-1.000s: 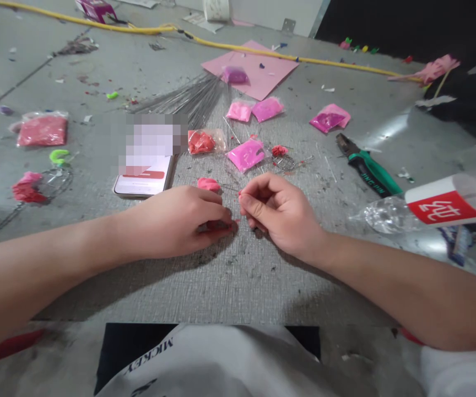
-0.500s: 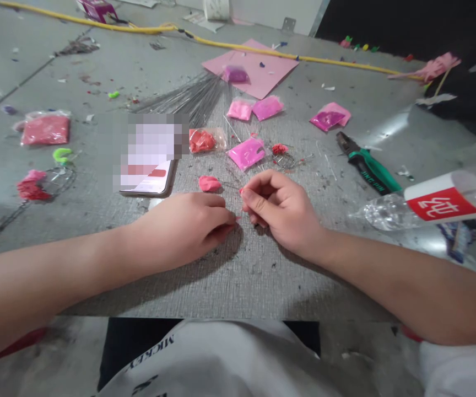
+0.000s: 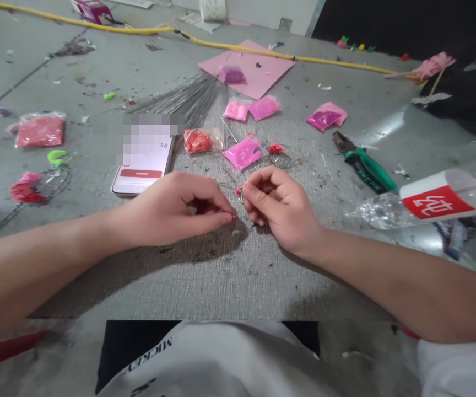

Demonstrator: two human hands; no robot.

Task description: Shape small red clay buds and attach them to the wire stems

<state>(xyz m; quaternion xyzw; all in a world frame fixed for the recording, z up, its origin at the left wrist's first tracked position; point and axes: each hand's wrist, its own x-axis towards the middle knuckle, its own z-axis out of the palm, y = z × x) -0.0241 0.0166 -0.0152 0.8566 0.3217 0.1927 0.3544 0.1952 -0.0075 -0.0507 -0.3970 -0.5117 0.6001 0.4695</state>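
Note:
Thumb and forefinger of my left hand (image 3: 184,207) pinch a tiny bit of red clay (image 3: 234,216). That hand now covers most of a coral clay lump on the table. Across a small gap, my right hand (image 3: 281,207) is closed on a thin wire whose end carries a small red clay bead (image 3: 238,191). Its other fingers are curled beneath. Just beyond my hands lie a bright pink clay packet (image 3: 244,153), an opened bag of red clay (image 3: 201,141) and a coiled wire piece with a red clay flower (image 3: 276,148).
A phone (image 3: 139,179) lies beside my left hand. Green-handled pliers (image 3: 366,165) and a plastic bottle (image 3: 440,199) lie to the right. Behind are a bundle of thin wires (image 3: 180,102), pink paper (image 3: 269,74) and a yellow cable (image 3: 238,45). A clay-and-wire piece (image 3: 27,187) lies left.
My left hand has lifted and turned, so its pinched fingertips and the red bit show, and it covers the coral lump. My right hand has barely moved; its red bead shows more clearly.

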